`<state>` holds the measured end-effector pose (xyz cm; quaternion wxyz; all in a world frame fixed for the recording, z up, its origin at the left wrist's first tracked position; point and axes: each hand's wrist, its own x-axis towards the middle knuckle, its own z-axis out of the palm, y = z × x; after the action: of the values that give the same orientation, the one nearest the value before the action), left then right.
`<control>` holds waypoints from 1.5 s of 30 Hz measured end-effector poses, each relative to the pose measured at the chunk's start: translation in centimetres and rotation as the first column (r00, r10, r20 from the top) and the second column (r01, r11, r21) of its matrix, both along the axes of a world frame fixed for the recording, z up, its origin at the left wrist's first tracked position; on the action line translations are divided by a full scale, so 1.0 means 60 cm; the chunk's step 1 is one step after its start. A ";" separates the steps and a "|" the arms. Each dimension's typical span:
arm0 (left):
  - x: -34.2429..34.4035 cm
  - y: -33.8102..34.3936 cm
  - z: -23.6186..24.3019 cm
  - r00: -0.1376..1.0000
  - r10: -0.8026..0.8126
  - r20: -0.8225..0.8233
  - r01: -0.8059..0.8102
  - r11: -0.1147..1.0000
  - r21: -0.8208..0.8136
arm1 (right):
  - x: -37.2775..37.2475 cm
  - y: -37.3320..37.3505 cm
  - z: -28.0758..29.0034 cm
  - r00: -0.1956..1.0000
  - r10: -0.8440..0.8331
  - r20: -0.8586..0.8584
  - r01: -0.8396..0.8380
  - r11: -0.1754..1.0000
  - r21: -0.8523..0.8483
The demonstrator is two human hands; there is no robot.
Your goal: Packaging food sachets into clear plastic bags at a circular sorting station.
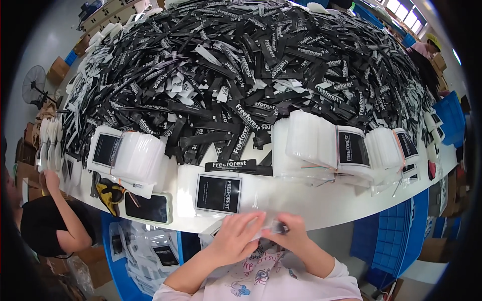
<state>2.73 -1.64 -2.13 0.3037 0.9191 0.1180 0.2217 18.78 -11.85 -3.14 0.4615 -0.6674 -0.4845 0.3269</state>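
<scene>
Head view: a white table (314, 200), its near edge curving before the person, carries a broad heap of black strips (236, 65) with white lettering. Blue stacked crates (394, 226) stand off the table's edge at the right, and at the lower left a blue bin (119, 281) holds clear bags with black labels. A co-worker (52, 226) at the far left reaches toward other pale bundles.

Between the heap and the person, a large bundle of clear bags (311, 140) lies to the right with a smaller bundle (389, 145) beside it; a third bundle (135, 155) lies to the left. Directly beyond the left hand (233, 236), a flat clear bag (218, 195) with a black label lies on the table.

The left hand is angled inward at the table edge, fingers close together and thumb apart; whether it grips anything I cannot tell. Facing it, the right hand (293, 232) is narrowed, thumb and fingers pinching a small clear plastic piece (268, 230), which sits between the two hands, blurred.

Left of the flat bag lie a phone (150, 208) and, just beside that, a black-and-yellow object (109, 194).
</scene>
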 end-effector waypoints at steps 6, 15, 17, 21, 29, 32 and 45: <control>0.009 -0.001 -0.006 0.992 0.123 0.040 -0.119 0.988 -0.095 | -0.017 0.037 0.073 0.664 -0.005 -0.748 0.455 0.796 0.398; 0.024 -0.005 -0.017 0.924 0.032 0.381 0.019 0.991 -0.131 | -0.014 0.043 0.103 0.949 0.243 -0.200 -0.202 0.957 0.206; 0.026 -0.004 -0.015 0.967 0.044 0.251 0.009 0.979 -0.206 | -0.018 0.046 0.099 0.979 0.162 -0.126 -0.130 0.964 0.233; 0.014 0.002 -0.013 0.949 0.092 0.300 -0.027 0.976 -0.215 | -0.010 0.025 0.072 1.000 -0.017 -0.020 0.023 0.925 0.379; 0.022 0.000 0.002 0.961 -0.046 0.271 0.088 0.985 -0.148 | -0.017 0.013 0.063 0.961 -0.076 -0.264 0.214 0.811 0.545; 0.023 0.000 -0.003 0.962 -0.014 0.271 0.050 0.990 -0.129 | -0.022 0.027 0.080 0.989 0.001 -0.146 0.021 0.988 0.155; 0.010 0.021 0.019 0.984 -0.017 0.175 0.026 0.998 -0.049 | -0.020 0.025 0.088 0.872 0.115 0.476 -0.241 0.947 0.211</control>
<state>3.36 -0.37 -0.97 0.3388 0.8892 0.0864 0.2951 17.60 -10.36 2.12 0.3867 -0.6100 -0.6784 0.1346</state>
